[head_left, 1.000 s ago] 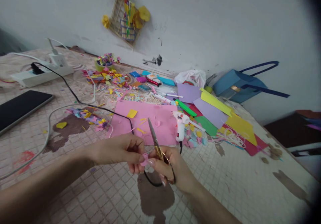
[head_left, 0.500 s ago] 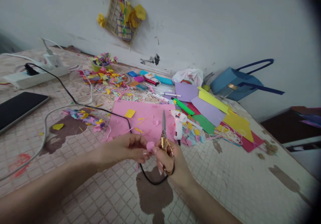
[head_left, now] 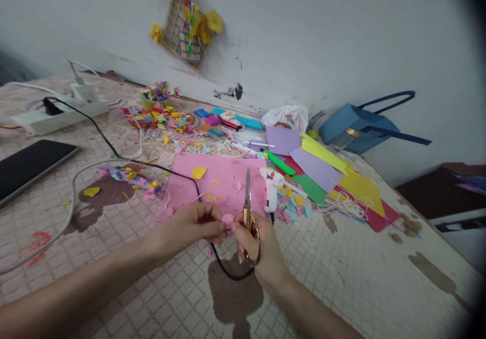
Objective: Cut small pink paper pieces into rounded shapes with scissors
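Between my two hands is a small pink paper piece (head_left: pixel 227 219), rounded in outline. My left hand (head_left: pixel 201 222) pinches it from the left between thumb and fingers. With thumb and fingertip, my right hand (head_left: pixel 255 237) touches its right edge. Gold-handled scissors (head_left: pixel 248 197) are also in my right hand, blades closed and pointing away from me. Behind the hands lies a pink paper sheet (head_left: pixel 224 169) with yellow and pink scraps on it. A white glue gun (head_left: pixel 271 189) rests at the sheet's right edge.
A black cable (head_left: pixel 167 167) crosses the sheet and loops beneath my hands. Coloured paper sheets (head_left: pixel 315 166) and tangled white string (head_left: pixel 349 204) lie to the right. Paper scraps (head_left: pixel 159 118) are heaped at the back left. A phone (head_left: pixel 34 164) and power strip (head_left: pixel 56 118) are far left.
My left fingers have shifted slightly on the pink paper piece, and the scissors have tilted a little. The whole view has moved slightly. Both hands keep their hold.
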### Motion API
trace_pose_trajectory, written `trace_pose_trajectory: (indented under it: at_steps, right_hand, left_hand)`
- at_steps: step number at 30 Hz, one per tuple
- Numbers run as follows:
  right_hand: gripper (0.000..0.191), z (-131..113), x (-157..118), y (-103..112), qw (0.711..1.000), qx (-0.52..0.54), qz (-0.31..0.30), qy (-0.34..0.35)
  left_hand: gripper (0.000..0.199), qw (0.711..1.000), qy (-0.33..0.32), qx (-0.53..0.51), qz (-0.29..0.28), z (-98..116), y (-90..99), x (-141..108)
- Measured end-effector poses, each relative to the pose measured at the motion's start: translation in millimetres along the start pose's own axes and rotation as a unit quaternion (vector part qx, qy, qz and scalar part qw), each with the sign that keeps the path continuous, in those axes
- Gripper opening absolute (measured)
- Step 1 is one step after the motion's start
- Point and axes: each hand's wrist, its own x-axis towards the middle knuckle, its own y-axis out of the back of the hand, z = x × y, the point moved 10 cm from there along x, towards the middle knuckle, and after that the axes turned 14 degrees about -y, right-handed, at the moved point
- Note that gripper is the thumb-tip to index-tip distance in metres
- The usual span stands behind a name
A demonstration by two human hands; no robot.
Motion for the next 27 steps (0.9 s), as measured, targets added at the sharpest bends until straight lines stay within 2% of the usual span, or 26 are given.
trace_pose_trajectory:
  at_steps: [4, 8, 10, 12, 16, 20, 24, 27]
  right_hand:
    - [0.024, 4, 2, -1, 1.000, 0.026, -0.007, 0.004]
    - [0.025, 5, 4, -5, 0.989, 0.137, -0.057, 0.017]
    - [0.027, 2, 5, -9, 0.973, 0.207, -0.101, 0.018]
    - [0.026, -2, 4, -16, 0.951, 0.264, -0.162, 0.011]
    - [0.022, -2, -3, -36, 0.904, 0.313, -0.287, -0.044]
    - [0.018, -1, -12, -50, 0.871, 0.319, -0.363, -0.083]
    - [0.020, 0, -13, -53, 0.870, 0.315, -0.369, -0.089]
    - [0.024, 3, -6, -40, 0.910, 0.278, -0.301, -0.059]
  left_hand:
    - [0.021, 1.000, -0.020, 0.002, 0.019, 5, 1.2, 1]
    - [0.016, 0.995, -0.029, -0.092, 0.022, 1, -2.2, 1]
    - [0.013, 0.988, -0.032, -0.148, 0.001, 0, -7.9, 0]
    - [0.013, 0.986, -0.044, -0.159, -0.026, 3, -12.9, 0]
    - [0.026, 0.989, -0.086, -0.092, -0.072, 18, -17.5, -2]
    - [0.013, 0.987, -0.108, -0.051, -0.110, 27, -20.5, -3]
    - [0.004, 0.985, -0.115, -0.037, -0.120, 29, -21.5, -3]
    - [0.011, 0.989, -0.106, -0.014, -0.098, 29, -17.6, -1]
